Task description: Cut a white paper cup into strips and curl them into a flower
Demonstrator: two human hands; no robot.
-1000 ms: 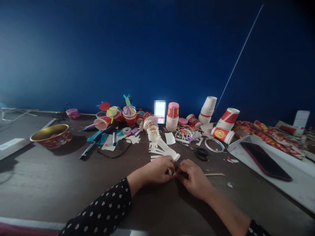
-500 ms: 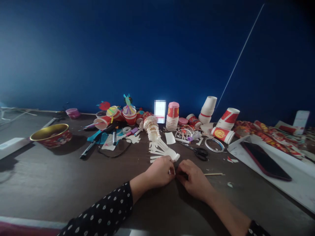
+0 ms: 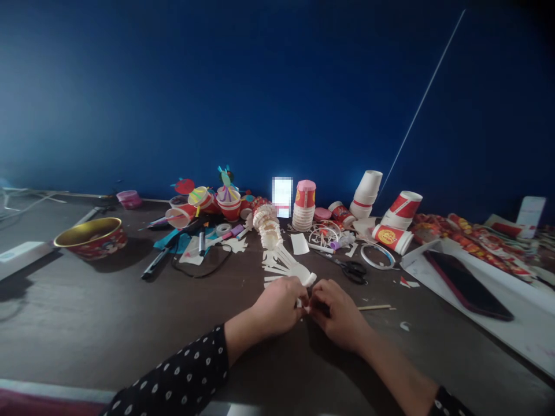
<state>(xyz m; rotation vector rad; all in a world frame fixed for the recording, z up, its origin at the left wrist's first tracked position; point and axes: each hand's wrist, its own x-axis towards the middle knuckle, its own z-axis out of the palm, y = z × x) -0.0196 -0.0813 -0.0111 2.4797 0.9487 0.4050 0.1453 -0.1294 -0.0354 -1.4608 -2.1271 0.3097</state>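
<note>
Fingers pinched, my left hand point(image 3: 277, 306) grips a small piece of white paper point(image 3: 299, 303), mostly hidden by the fingertips. My right hand point(image 3: 340, 315) is closed in a pinch against the left fingertips, on the same piece. Just beyond them lies a white paper cup cut into strips point(image 3: 299, 270), fanned flat on the table; my left hand covers its near edge. Behind it stretches a chain of folded paper point(image 3: 266, 222). To the right of my right hand lies a thin wooden stick point(image 3: 375, 307).
Black scissors point(image 3: 354, 271) and a tape roll point(image 3: 378, 256) lie ahead to the right. A phone point(image 3: 470, 283) rests in a white tray point(image 3: 520, 332). Stacked paper cups point(image 3: 304, 208) stand at the back. A red and gold bowl point(image 3: 91, 240) and a black pen point(image 3: 155, 263) are leftward.
My hands have shifted only slightly, with the fingertips closer together. A bit more white shows between them. The other things stay where they were.
</note>
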